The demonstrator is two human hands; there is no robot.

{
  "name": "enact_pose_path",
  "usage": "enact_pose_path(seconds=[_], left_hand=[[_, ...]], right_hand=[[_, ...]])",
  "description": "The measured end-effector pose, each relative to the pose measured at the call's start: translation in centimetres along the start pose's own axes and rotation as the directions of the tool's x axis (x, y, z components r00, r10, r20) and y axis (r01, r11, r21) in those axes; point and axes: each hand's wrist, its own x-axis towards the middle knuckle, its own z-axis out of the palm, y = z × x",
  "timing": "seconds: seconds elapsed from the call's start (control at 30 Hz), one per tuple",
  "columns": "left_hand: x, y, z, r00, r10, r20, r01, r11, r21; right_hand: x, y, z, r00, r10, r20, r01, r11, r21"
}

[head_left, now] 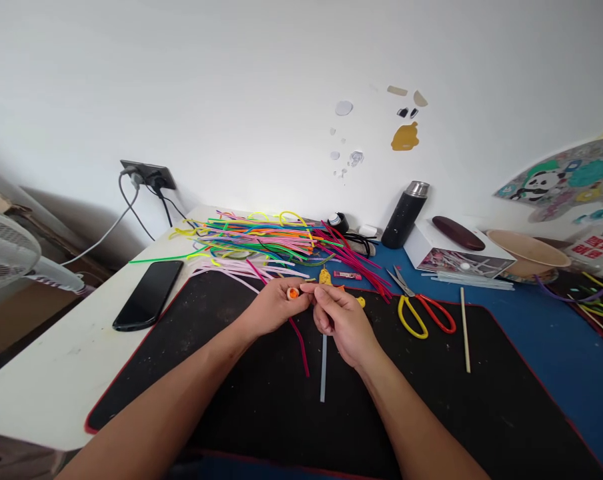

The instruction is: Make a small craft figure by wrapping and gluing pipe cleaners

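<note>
My left hand is closed around a small orange and white piece, held over the black mat. My right hand pinches at that same piece from the right, fingers curled together. A dark red pipe cleaner runs from under the hands toward me. A clear glue stick lies on the mat beneath my right hand. Small yellow and orange bits sit just behind the fingers.
A heap of coloured pipe cleaners lies behind the hands. Scissors and a wooden stick lie to the right, a black phone to the left. A black flask, white box and bowl stand at the back right.
</note>
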Motion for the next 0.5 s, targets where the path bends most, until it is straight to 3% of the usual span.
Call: enact_pose_path(seconds=[0.17,0.3,0.5], left_hand=[[0.4,0.0,-0.9,0.99,0.041,-0.135,-0.017,0.984,0.176],[0.5,-0.3,-1.3,0.972,0.049,-0.231,0.003,0.975,0.221],[0.4,0.2,-1.1,0.981,0.039,-0.188,0.015,0.96,0.281]], right_hand=[[0.0,-0.8,-0.1,0.997,0.015,-0.072,-0.005,0.991,0.132],[0.0,-1.0,-0.2,0.997,0.059,-0.04,-0.052,0.983,0.175],[-0.1,-1.0,0.1,0.997,0.08,-0.012,-0.076,0.978,0.196]])
